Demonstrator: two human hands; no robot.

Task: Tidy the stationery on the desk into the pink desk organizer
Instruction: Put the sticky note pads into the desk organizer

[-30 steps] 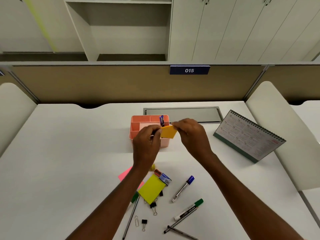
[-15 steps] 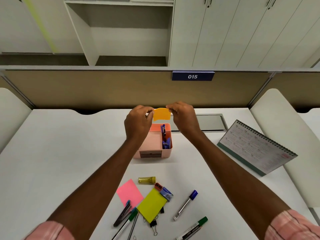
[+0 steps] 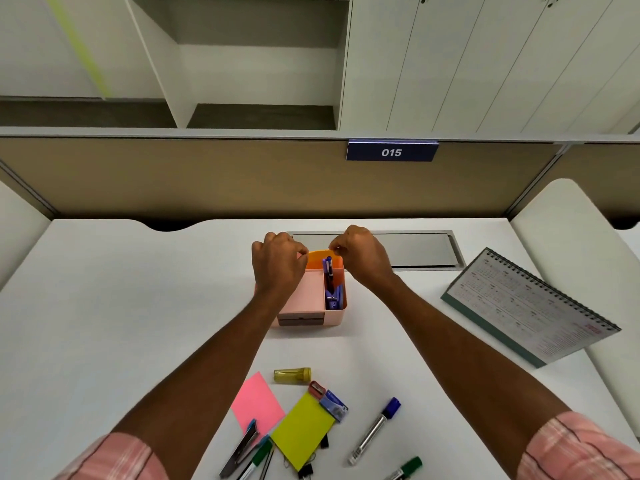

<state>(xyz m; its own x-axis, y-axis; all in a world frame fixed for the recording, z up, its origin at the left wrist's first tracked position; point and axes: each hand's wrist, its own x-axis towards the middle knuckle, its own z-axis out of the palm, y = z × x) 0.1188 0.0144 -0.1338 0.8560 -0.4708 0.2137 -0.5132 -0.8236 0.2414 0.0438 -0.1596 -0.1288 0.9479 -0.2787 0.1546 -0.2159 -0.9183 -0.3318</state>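
Note:
The pink desk organizer (image 3: 333, 316) stands mid-desk with a blue pen (image 3: 329, 268) and a blue stapler (image 3: 335, 298) in its right slot. An orange sticky-note pad (image 3: 316, 260) stands upright, its lower part down in the organizer's rear compartment. My left hand (image 3: 277, 261) pinches its left top corner and my right hand (image 3: 358, 252) its right top corner. On the near desk lie a pink pad (image 3: 256, 403), a yellow-green pad (image 3: 303, 429), a yellow tube (image 3: 292, 374), a sharpener (image 3: 317, 389), a blue eraser (image 3: 334, 406), markers (image 3: 374, 431) and binder clips (image 3: 304, 471).
A desk calendar (image 3: 526, 308) leans at the right. A grey cable hatch (image 3: 415, 249) lies behind the organizer. A beige partition (image 3: 207, 178) with a "015" plate closes the desk's back; white dividers flank both sides.
Both hands lifted the orange pad above the organizer and have now lowered it into the rear compartment. The camera has tilted, showing more of the near desk.

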